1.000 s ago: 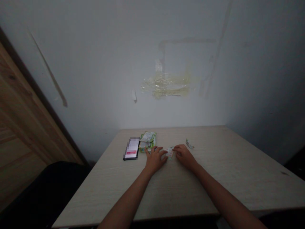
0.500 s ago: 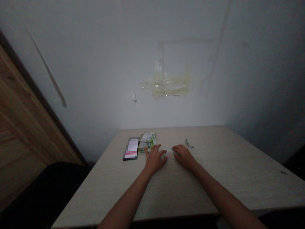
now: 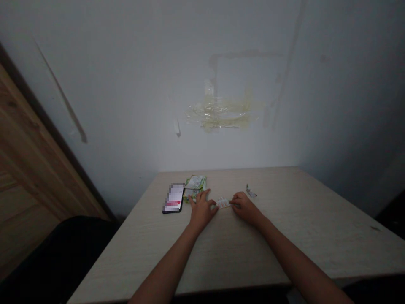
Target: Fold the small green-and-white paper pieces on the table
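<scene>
A small whitish printed slip (image 3: 224,203) lies between my two hands, low over the table, with rows of reddish marks on its face. Thumb and forefinger of my left hand (image 3: 201,210) pinch its left edge, while the other fingers spread toward a stack of green-and-white printed packets (image 3: 196,182). At the opposite edge, my right hand (image 3: 246,207) grips the slip between thumb and curled fingers. Whether the slip is paper or a small packet, I cannot tell.
Left of the packets lies a phone (image 3: 174,197), its lit screen partly pixelated. A crumpled torn scrap (image 3: 251,191) rests beyond my right hand. The pale wooden table (image 3: 234,253) meets a wall (image 3: 133,105) with old tape on it. A dark shape stands at left.
The slip has turned from slanted to nearly level and shows more of its face. My left hand has shifted slightly left, and my right fingers have closed into a tighter pinch.
</scene>
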{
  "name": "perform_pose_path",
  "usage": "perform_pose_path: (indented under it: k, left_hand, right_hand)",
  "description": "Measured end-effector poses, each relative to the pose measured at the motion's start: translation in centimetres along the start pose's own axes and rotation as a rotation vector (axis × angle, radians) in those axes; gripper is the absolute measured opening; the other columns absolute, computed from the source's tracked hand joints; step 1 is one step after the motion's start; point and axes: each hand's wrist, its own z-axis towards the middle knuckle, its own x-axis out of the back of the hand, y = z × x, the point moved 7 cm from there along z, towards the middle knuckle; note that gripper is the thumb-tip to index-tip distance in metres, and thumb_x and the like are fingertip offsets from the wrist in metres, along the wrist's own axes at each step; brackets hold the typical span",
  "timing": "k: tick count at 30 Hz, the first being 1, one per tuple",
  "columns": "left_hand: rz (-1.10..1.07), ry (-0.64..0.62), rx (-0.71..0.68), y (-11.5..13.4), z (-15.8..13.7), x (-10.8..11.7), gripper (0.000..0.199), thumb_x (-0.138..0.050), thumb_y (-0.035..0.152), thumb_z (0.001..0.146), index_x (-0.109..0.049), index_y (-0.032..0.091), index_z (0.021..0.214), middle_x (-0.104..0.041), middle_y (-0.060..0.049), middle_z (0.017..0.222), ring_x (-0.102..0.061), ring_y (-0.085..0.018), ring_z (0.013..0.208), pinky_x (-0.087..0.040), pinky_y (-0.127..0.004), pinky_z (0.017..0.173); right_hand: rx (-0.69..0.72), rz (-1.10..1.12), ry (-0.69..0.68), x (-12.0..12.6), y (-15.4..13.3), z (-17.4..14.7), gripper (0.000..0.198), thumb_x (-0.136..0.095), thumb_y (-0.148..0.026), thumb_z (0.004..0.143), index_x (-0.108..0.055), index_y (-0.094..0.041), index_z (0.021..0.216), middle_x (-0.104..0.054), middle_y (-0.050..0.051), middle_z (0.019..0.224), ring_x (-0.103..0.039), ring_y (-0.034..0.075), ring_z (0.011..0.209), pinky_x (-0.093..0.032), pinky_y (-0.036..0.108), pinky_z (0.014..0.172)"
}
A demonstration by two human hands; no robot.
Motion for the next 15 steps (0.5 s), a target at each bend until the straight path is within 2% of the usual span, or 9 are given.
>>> perform_pose_path:
  k: [5, 10, 15]
  left_hand:
    - [-0.01, -0.06, -0.029, -0.4, -0.1, -0.2, 0.03, -0.072, 0.047, 0.076, -0.073, 0.036, 0.105, -0.035, -0.004, 0.154, -0.029, -0.035, 0.141, 0.0, -0.074, 0.11]
    - [-0.007, -0.04, -0.032, -0.6, 0.0, -0.2, 0.026, -0.071, 0.045, 0.078, -0.074, 0.038, 0.103, -0.039, -0.004, 0.152, -0.031, -0.035, 0.14, 0.002, -0.075, 0.109]
    - [0.002, 0.0, -0.051, -0.4, 0.0, 0.2, 0.019, -0.074, 0.042, 0.076, -0.076, 0.034, 0.094, -0.044, -0.005, 0.148, -0.033, -0.034, 0.139, 0.004, -0.074, 0.11]
  right_hand:
    - [-0.04, 0.058, -0.011, 0.0, 0.7, 0.0, 0.023, -0.061, -0.012, 0.079, -0.076, -0.016, 0.095, -0.065, 0.009, 0.094, -0.057, 0.022, 0.096, -0.047, 0.036, 0.089]
    - [-0.088, 0.095, -0.015, -0.1, 1.4, 0.0, 0.023, -0.062, -0.01, 0.075, -0.077, -0.016, 0.092, -0.065, 0.009, 0.093, -0.058, 0.021, 0.095, -0.047, 0.035, 0.089]
    - [-0.081, 0.102, -0.021, -0.1, 1.4, 0.0, 0.026, -0.061, -0.009, 0.074, -0.077, -0.018, 0.092, -0.066, 0.008, 0.093, -0.058, 0.021, 0.095, -0.047, 0.036, 0.089]
